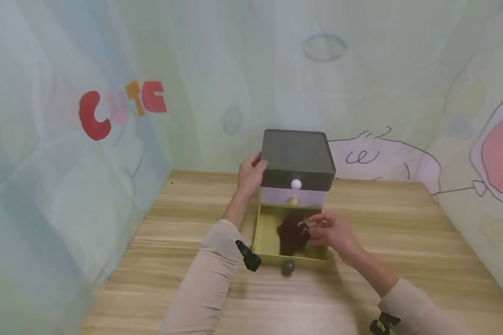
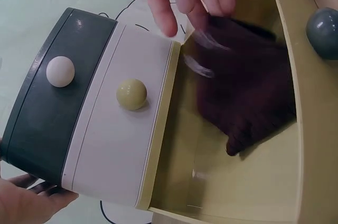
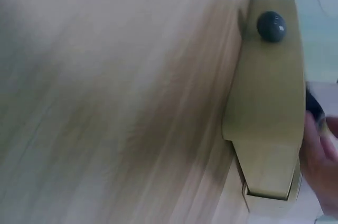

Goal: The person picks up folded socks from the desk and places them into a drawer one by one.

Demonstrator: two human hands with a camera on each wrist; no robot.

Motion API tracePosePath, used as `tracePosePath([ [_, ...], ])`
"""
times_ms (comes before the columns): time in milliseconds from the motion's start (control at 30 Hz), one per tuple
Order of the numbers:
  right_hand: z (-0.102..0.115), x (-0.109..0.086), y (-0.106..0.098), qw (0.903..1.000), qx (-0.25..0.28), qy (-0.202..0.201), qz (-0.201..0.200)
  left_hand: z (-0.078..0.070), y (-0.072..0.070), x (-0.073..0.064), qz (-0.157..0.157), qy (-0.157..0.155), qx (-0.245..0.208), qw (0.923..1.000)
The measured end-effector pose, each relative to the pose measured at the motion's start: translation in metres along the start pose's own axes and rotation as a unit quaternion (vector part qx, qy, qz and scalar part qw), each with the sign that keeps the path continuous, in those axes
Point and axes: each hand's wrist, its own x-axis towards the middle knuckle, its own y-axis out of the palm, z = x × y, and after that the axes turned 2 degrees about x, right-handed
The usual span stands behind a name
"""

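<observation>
A stacked drawer unit has a dark grey top [image 1: 297, 151], a white middle drawer [image 2: 113, 123] and a yellow bottom drawer [image 1: 265, 232] pulled out at the front. My left hand [image 1: 251, 174] rests against the left side of the unit, near its top edge. Inside the yellow drawer lies a crumpled dark maroon cloth item [image 1: 292, 235] with white lettering. My right hand [image 1: 333, 235] pinches its upper right part between the fingertips. The cloth is blurred near those fingers in the left wrist view. From the right wrist view, most of the cloth is hidden behind the drawer front.
The unit stands on a wood-grain table [image 1: 184, 242]. Round knobs stick out in front: a white knob [image 1: 295, 184], a yellow knob [image 1: 292, 201] and a grey knob [image 1: 288, 267]. A printed curtain [image 1: 209, 93] hangs close behind and to both sides.
</observation>
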Motion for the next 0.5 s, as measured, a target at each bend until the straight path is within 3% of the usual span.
tracePosePath([
  [100,0.002,-0.012,0.006,0.9942,-0.078,-0.032,-0.067,0.000,0.001,-0.002,0.001,-0.005,0.005,1.0000],
  [200,0.001,-0.028,0.015,0.9888,-0.116,-0.055,-0.076,-0.002,0.001,-0.003,0.000,-0.003,0.007,1.0000],
  [300,-0.004,-0.045,0.033,0.9901,-0.130,-0.053,0.005,-0.005,0.000,-0.003,-0.005,0.007,0.005,0.9999],
  [400,-0.012,-0.056,0.049,0.9826,-0.151,-0.046,0.098,-0.007,0.000,-0.001,-0.003,0.012,0.003,0.9999],
  [500,-0.022,-0.057,0.057,0.9730,-0.184,-0.050,0.130,-0.007,0.002,-0.002,0.003,0.008,0.005,0.9999],
])
